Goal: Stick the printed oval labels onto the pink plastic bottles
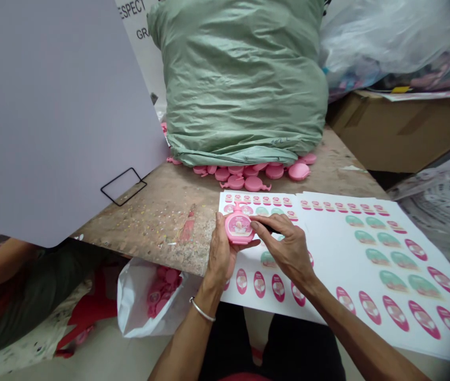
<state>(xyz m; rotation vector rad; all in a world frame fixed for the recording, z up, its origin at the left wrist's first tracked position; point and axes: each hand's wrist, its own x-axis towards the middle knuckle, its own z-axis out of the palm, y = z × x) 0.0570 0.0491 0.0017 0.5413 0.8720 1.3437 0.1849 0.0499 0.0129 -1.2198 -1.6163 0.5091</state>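
Note:
My left hand (220, 248) is wrapped round a small pink toy pump bottle (233, 238), held upright over the sticker sheets. A round pink label with a picture sits on the bottle's front. My right hand (288, 246) is closed around a thin dark tool (266, 226), whose kind I cannot make out. Its thumb and finger meet the bottle's right edge, by the label. Under both hands lies a white sticker sheet (248, 301) with rows of pink and green labels. A second sticker sheet (328, 238) lies to the right, part of its labels gone.
A large green sack (244, 79) stands on the worn table (161, 211), with several pink toy pieces (274, 172) along its base. Below the table edge, a white bag (129, 307) holds pink pieces. A cardboard box (415, 121) is at right; another person (6, 264) sits at left behind a pale panel (58, 116).

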